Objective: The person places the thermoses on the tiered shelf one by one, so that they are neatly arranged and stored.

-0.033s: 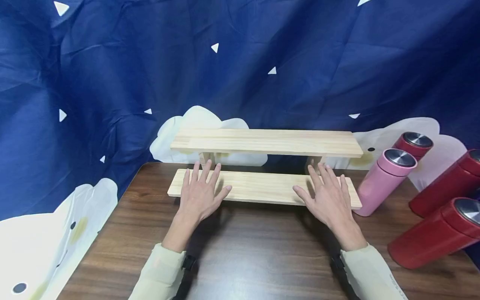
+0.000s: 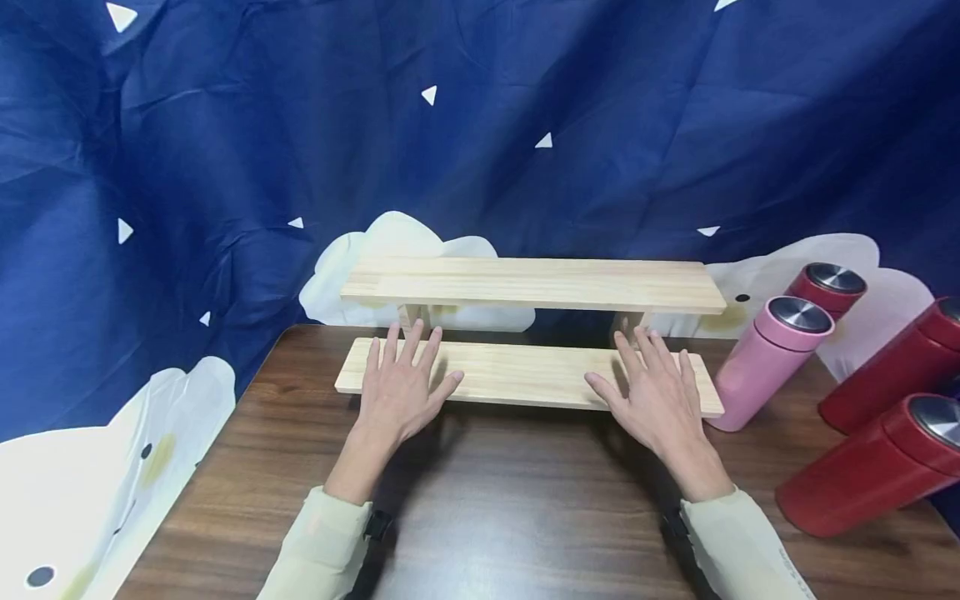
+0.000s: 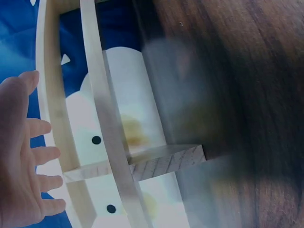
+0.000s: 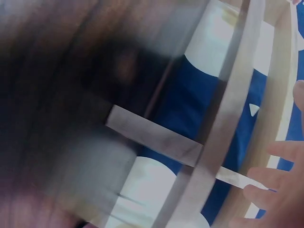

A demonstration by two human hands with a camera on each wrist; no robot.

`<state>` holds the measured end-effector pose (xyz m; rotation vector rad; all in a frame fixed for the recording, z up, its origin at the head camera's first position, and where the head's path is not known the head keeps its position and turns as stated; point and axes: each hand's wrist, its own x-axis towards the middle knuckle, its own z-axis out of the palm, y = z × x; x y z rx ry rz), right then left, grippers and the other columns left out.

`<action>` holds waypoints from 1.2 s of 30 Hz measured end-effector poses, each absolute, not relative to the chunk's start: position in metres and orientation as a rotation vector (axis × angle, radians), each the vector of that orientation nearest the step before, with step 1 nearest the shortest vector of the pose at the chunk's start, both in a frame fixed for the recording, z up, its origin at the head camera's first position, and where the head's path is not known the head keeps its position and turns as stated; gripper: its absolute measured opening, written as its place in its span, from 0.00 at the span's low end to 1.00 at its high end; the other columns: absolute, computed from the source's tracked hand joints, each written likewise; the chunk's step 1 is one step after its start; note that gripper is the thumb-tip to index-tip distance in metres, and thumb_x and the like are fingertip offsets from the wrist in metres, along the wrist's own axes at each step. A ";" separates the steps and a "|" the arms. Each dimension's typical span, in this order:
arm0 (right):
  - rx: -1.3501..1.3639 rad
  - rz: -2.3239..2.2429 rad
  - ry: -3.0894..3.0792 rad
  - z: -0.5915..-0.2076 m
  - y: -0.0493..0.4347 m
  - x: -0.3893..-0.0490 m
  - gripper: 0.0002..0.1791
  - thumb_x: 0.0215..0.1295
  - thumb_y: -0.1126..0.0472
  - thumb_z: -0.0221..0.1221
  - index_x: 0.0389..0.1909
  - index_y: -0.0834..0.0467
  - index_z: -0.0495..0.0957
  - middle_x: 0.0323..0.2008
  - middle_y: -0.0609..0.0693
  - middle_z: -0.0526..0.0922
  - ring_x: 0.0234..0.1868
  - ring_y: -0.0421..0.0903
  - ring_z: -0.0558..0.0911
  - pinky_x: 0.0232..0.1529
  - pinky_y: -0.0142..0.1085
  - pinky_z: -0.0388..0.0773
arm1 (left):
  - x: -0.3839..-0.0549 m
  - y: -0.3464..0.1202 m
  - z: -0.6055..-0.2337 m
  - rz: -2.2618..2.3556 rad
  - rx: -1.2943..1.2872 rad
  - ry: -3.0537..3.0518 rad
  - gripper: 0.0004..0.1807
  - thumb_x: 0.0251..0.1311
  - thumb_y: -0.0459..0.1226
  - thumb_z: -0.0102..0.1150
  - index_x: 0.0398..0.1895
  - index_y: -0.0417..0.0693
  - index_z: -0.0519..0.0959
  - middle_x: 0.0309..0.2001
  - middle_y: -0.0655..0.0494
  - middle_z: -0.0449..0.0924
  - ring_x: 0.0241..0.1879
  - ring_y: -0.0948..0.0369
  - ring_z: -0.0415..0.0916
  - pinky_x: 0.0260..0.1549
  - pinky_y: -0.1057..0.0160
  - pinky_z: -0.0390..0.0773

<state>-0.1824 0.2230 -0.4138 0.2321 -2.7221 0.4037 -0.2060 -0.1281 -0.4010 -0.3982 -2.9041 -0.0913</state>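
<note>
A pale two-tier wooden shelf stands on the table, its upper board behind and above its lower board. Over the left part of the lower board is my left hand, fingers straight and spread. My right hand lies likewise over the right part, palm down. Neither hand grips anything; whether the palms touch the wood is hard to tell. In the left wrist view a wooden support crosses beneath the boards near my left hand. Another support shows in the right wrist view, beside my right hand.
Close to the shelf's right end stands a pink thermos bottle. Red bottles stand around it: one behind, one farther right and one in front. A blue patterned curtain hangs behind the brown table.
</note>
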 end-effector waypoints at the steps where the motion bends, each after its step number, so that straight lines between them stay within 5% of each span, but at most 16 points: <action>1: 0.231 0.403 -2.724 -0.414 0.223 -0.182 0.46 0.69 0.31 0.53 0.73 0.63 0.65 0.73 0.67 0.62 0.75 0.66 0.56 0.70 0.69 0.45 | -0.206 -0.128 -0.401 -0.098 -0.398 -2.902 0.44 0.70 0.70 0.31 0.81 0.57 0.54 0.80 0.49 0.48 0.79 0.43 0.37 0.74 0.38 0.43; 19: 0.192 0.413 -2.720 -0.410 0.230 -0.176 0.46 0.70 0.32 0.52 0.74 0.63 0.64 0.73 0.67 0.62 0.74 0.67 0.57 0.71 0.68 0.45 | -0.206 -0.134 -0.405 -0.143 -0.413 -2.877 0.41 0.72 0.66 0.33 0.80 0.57 0.57 0.80 0.48 0.52 0.79 0.43 0.40 0.73 0.38 0.42; 26: 0.210 0.514 -2.592 -0.416 0.242 -0.169 0.40 0.69 0.40 0.60 0.70 0.65 0.68 0.69 0.69 0.67 0.71 0.69 0.63 0.69 0.63 0.56 | -0.206 -0.146 -0.406 -0.196 -0.390 -2.907 0.38 0.74 0.64 0.33 0.80 0.57 0.58 0.79 0.48 0.53 0.78 0.43 0.41 0.73 0.38 0.43; 36: 0.159 0.772 -2.392 -0.407 0.259 -0.156 0.34 0.65 0.54 0.66 0.69 0.62 0.71 0.63 0.66 0.75 0.61 0.69 0.73 0.60 0.62 0.67 | -0.213 -0.166 -0.414 -0.282 -0.434 -2.738 0.40 0.66 0.65 0.49 0.71 0.49 0.72 0.69 0.44 0.70 0.68 0.42 0.65 0.63 0.38 0.65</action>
